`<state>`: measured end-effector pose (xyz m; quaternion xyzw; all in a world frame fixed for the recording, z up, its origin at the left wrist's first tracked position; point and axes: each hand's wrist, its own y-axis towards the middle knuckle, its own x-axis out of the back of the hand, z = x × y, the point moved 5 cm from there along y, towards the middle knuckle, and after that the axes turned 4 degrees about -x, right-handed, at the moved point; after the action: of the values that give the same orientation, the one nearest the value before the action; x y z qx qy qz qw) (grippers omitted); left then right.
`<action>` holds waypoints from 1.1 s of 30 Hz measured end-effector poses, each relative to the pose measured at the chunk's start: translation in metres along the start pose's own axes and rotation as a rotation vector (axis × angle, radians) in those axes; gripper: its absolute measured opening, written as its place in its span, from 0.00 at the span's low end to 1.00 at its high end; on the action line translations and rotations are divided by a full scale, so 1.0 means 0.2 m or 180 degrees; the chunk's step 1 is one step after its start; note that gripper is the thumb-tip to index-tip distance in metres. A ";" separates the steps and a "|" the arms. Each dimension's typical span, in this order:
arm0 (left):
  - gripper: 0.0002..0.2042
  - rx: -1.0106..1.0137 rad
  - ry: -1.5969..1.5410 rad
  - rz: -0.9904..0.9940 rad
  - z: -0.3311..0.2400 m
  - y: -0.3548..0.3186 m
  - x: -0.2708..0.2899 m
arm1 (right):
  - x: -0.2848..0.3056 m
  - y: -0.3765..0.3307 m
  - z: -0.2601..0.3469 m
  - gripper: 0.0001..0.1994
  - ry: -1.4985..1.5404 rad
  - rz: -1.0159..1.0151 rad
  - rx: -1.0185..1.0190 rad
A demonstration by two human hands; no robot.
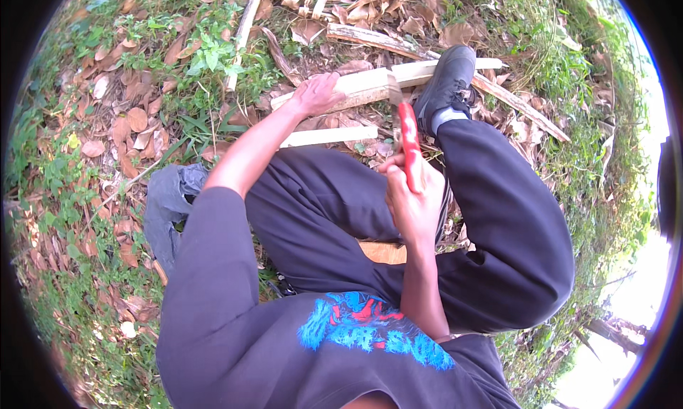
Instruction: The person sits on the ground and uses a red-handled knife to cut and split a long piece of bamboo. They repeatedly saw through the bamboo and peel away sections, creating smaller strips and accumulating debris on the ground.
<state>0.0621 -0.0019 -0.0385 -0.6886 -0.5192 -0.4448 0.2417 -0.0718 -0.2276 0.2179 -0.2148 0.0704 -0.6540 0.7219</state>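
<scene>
A pale, stripped length of wood [363, 85] lies across the ground ahead of me, reaching toward my black shoe [449, 74]. My left hand [318, 94] presses on its left part, fingers over the top. In my right hand [415, 202] is a red-handled cutting tool [409, 135], the fingers wrapped round the grip. Its narrow grey blade points away from me and lies over the wood, left of the shoe. Whether it is a knife or a saw I cannot tell. Closer to my legs rests a shorter pale strip of wood [329, 136].
Rough split sticks [523, 113] lie beyond my shoe, and a thin pale branch [245, 35] lies at the far left. Dry leaves [131, 128] and green weeds [213, 53] cover the ground. My bent legs [505, 217] frame the work. A flat wooden piece [383, 252] shows between them.
</scene>
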 end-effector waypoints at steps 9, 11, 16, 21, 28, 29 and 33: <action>0.26 0.0314 -0.0580 0.1428 0.10 0.02 0.16 | 0.08 0.08 -0.03 0.06 0.0241 0.0727 -0.0005; 0.23 0.0923 -0.0717 0.1205 0.05 0.06 0.40 | 0.13 0.06 -0.08 0.07 0.0753 0.0571 -0.0119; 0.14 0.1647 -0.0888 -0.1558 -0.37 -0.28 0.93 | 0.15 0.10 -0.05 0.05 0.1019 0.0554 -0.0049; 0.14 0.1710 -0.1313 -0.1492 -0.58 -0.41 0.58 | 0.18 0.10 -0.05 0.06 0.1063 0.0454 0.0062; 0.25 0.0964 0.0171 -0.0324 -0.15 -0.03 0.11 | 0.21 0.02 -0.02 0.07 0.1040 0.0529 0.0339; 0.24 0.0925 -0.0076 -0.0287 -0.10 -0.04 0.05 | 0.22 0.00 -0.02 0.07 0.1065 0.0523 0.0291; 0.18 0.0688 -0.0190 -0.0405 -0.16 0.03 0.11 | 0.30 -0.03 -0.02 0.06 0.1133 0.0320 0.0195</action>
<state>0.0568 -0.0176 -0.0030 -0.6371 -0.6137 -0.3800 0.2703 -0.0714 -0.2878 0.2277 -0.0700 0.1877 -0.6466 0.7361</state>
